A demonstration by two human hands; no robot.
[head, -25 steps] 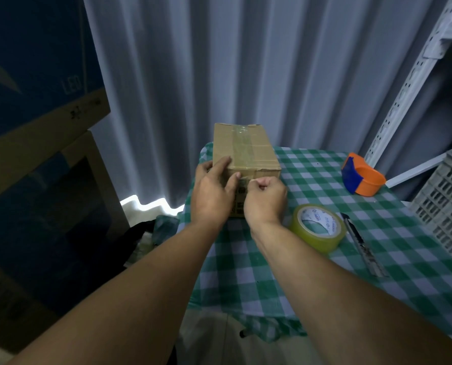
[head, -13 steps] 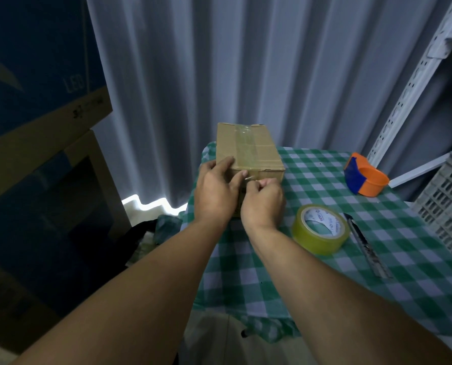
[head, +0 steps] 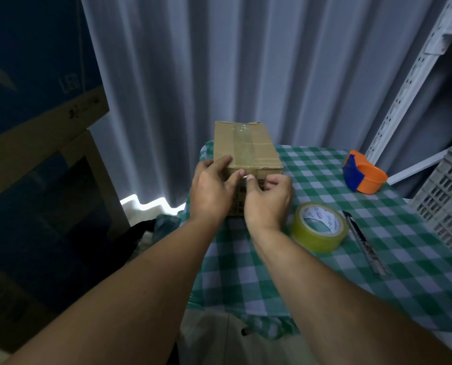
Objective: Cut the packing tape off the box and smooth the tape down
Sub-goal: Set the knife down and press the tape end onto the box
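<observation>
While both forearms reach in from the near edge, the cutting looks done: the box cutter [head: 365,243] lies untouched on the tabletop [head: 377,291], beside the tape roll [head: 319,226], and no strip runs from roll to box. What is left, by my reading, is the smoothing. The right hand [head: 268,198] presses its thumb against the near end face of the box [head: 246,151], just under the top edge, fingers curled; whether it pinches a loose tape end I cannot tell. The left hand [head: 213,189] lies with a loose grip over the near left corner, forefinger beside that thumb, steadying. The box stands at the far left of the checked cloth, and a clear tape strip [head: 243,146] runs lengthwise down its top, apparently already flat. Farther right sits an orange and blue dispenser [head: 363,175].

Against the frame a second ago, the right thumb has shifted left toward the middle of the end face, meeting the left forefinger; the box, roll and cutter have not moved.
</observation>
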